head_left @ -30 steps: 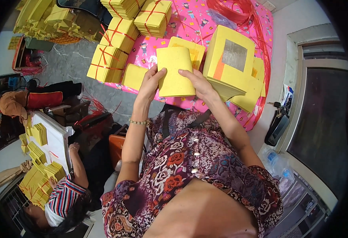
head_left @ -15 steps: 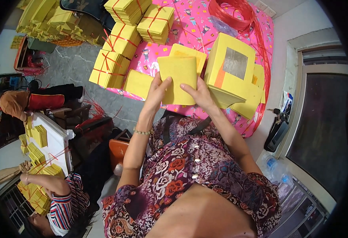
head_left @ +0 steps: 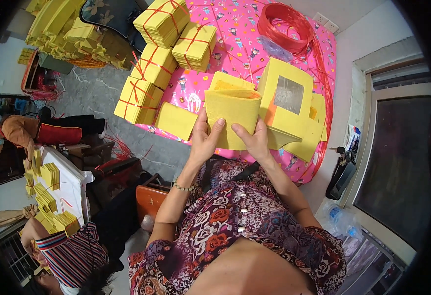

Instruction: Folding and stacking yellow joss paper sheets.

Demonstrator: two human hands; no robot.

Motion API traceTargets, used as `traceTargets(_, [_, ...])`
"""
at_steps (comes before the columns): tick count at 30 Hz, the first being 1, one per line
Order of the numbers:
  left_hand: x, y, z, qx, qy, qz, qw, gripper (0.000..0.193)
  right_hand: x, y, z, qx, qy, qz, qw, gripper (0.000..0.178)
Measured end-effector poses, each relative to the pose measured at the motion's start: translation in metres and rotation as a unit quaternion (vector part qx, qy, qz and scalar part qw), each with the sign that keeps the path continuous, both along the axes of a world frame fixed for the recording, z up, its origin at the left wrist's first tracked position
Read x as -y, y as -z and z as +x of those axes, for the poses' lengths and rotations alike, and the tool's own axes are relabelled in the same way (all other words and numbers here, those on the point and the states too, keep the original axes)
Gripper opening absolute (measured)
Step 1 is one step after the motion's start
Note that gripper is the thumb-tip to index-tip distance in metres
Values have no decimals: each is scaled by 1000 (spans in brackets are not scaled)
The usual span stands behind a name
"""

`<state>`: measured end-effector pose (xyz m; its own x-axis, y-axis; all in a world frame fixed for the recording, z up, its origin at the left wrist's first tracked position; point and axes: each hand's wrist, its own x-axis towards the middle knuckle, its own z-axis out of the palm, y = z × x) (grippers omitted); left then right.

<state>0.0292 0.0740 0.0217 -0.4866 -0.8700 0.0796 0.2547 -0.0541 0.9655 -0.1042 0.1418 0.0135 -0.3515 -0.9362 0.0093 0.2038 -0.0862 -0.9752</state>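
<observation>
My left hand [head_left: 207,136] and my right hand [head_left: 254,139] grip a yellow paper wad [head_left: 230,112] from its two sides, thumbs lying on its near face. It is held upright above the table edge. Along its top the paper curves round in a loop, with orange showing inside. Just behind it lies a yellow sheet stack [head_left: 228,80] with some orange on it. Right of my right hand stands a big yellow stack [head_left: 270,78] with a silver square [head_left: 289,95] on top. A flat yellow piece [head_left: 176,121] rests left of my left hand.
Yellow bundles [head_left: 136,101] tied with red string line the left of the pink table [head_left: 230,39]. A red string coil [head_left: 280,30] lies at the back right. At far left, two people work by a white table [head_left: 68,179] holding yellow stacks. A window frame [head_left: 368,128] is at right.
The wad's top has bowed into an open loop where it looked flat, and both hands sit slightly lower in view. The near co-worker at lower left has shifted their arm.
</observation>
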Motion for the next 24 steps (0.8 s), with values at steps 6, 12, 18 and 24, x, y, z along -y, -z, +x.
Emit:
traceTargets(6, [0,-8,0,-5,3,17,1000,48,0,-6,-1,-19,8,-18,1000,53])
traceTargets(12, [17,-8,-2,9,28,101,994,50,9,-11,-9,-93,1,29,995,48])
traceTargets(18, [28,-1,-8,-49,68,279,957,47,25,-10,-6,54,16,65,996,43])
traceTargets(24, [30,1,-9,-28,64,308,949,46,25,-12,-3,44,25,83,995,42])
